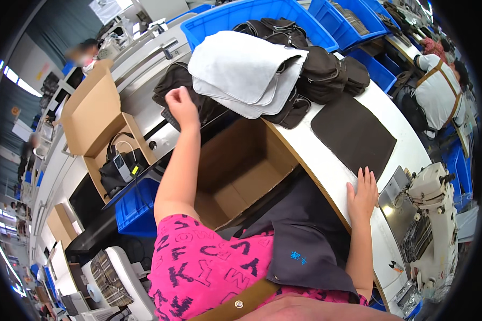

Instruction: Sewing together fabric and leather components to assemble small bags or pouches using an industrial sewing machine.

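My left hand (181, 109) is raised over a black fabric item (167, 84), its fingers curled closed; what they hold, if anything, I cannot make out. Just right of it lies a stack of pale grey-white panels (238, 64) on dark brown pouches or bags (324, 77). My right hand (363, 192) rests with fingers apart on the white worktop (332, 161), at the lower edge of a flat dark brown panel (353, 134).
An open cardboard carton (241, 176) sits below the worktop. A flat box (93, 112) with black items is at left; blue bins (203, 27) stand behind. A sewing machine (431, 187) is at right, scissors (396, 267) below it. Co-workers (434, 91) sit nearby.
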`<state>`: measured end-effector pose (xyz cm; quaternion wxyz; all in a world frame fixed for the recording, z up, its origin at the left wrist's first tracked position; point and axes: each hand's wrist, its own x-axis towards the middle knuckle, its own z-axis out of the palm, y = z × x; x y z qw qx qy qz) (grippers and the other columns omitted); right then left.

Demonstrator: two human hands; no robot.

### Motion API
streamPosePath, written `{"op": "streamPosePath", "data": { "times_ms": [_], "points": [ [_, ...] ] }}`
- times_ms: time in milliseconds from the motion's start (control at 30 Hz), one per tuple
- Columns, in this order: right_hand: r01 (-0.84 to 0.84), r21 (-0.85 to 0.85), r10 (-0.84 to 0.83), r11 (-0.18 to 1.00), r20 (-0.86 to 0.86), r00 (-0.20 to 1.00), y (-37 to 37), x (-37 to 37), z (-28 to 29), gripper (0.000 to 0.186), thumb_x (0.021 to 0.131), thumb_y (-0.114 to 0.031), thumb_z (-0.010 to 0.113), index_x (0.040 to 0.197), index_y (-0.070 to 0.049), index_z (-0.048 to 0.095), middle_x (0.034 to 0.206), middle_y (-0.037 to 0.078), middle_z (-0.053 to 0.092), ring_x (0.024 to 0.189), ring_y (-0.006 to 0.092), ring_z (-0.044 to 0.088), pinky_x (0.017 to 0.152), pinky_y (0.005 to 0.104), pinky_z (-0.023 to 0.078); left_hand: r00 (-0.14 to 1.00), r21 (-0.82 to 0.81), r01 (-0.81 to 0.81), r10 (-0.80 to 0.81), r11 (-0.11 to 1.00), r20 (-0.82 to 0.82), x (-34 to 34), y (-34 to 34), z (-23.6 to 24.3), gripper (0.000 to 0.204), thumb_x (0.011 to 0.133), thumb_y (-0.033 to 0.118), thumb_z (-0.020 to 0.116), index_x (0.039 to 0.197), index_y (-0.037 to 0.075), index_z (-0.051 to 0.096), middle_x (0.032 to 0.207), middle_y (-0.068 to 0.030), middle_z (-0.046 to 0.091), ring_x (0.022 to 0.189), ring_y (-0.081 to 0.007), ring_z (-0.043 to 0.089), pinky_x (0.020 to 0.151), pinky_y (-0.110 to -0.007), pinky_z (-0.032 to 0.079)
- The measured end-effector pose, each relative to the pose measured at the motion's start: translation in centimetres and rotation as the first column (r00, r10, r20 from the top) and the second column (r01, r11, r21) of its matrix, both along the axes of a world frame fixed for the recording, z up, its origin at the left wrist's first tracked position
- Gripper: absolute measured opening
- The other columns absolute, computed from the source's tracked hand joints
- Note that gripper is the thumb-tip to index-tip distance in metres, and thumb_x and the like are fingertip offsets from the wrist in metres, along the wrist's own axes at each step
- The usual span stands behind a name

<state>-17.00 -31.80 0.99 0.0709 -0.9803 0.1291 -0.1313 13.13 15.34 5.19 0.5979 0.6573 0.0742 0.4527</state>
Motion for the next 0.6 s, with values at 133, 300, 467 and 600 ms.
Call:
{"op": "streamPosePath", "data": {
  "times_ms": [133, 300, 467, 600],
  "points": [
    [0.01, 0.026, -0.009, 1.0, -0.024, 1.0, 0.4, -0.9, -0.1, 0.057, 0.098, -0.026, 0.064, 0.15, -0.004, 0.052, 0.16, 0.015, 0.046, 0.152, 0.0356, 0.034, 0.123, 0.0497, 0.027, 0.881, -0.228, -0.262, 0.136, 0.938, -0.453, 6.4, 7.8, -3.1, 0.065, 0.092, 0.025, 0.077, 0.143, -0.001, 0.048, 0.125, -0.0176, 0.065, 0.114, -0.0281, 0.063, 0.102, -0.039, 0.05],
    [-0.071, 0.045, 0.068, 0.996, 0.064, 0.996, 0.6, -2.6, -0.3, 0.054, 0.098, -0.024, 0.063, 0.147, -0.004, 0.054, 0.157, 0.016, 0.048, 0.15, 0.0365, 0.038, 0.122, 0.0507, 0.029, 0.838, -0.328, -0.273, 0.055, 0.904, -0.543, 9.6, 11.5, -6.5, 0.068, 0.084, 0.019, 0.086, 0.139, -0.002, 0.051, 0.125, -0.019, 0.063, 0.107, -0.0281, 0.064, 0.093, -0.04, 0.053],
    [-0.086, 0.049, 0.08, 0.995, 0.102, 0.991, 0.6, -2.5, -0.3, 0.052, 0.097, -0.023, 0.065, 0.145, -0.003, 0.057, 0.156, 0.016, 0.05, 0.148, 0.0368, 0.04, 0.121, 0.0506, 0.03, 0.813, -0.342, -0.106, -0.116, 0.934, -0.571, 10.3, 13.6, -8.2, 0.049, 0.09, 0.028, 0.081, 0.122, -0.005, 0.063, 0.105, -0.0145, 0.07, 0.083, -0.023, 0.065, 0.075, -0.041, 0.054],
    [-0.077, 0.064, 0.071, 0.995, 0.088, 0.994, 0.6, -2.3, 0.0, 0.054, 0.094, -0.023, 0.067, 0.143, -0.003, 0.058, 0.155, 0.016, 0.051, 0.146, 0.0379, 0.042, 0.119, 0.0505, 0.033, 0.9, 0.016, -0.287, 0.276, 0.958, -0.337, 9.0, 12.2, -3.5, 0.043, 0.097, 0.033, 0.064, 0.105, -0.009, 0.064, 0.105, -0.0261, 0.071, 0.094, -0.0373, 0.066, 0.09, -0.049, 0.05]
  ]
}}
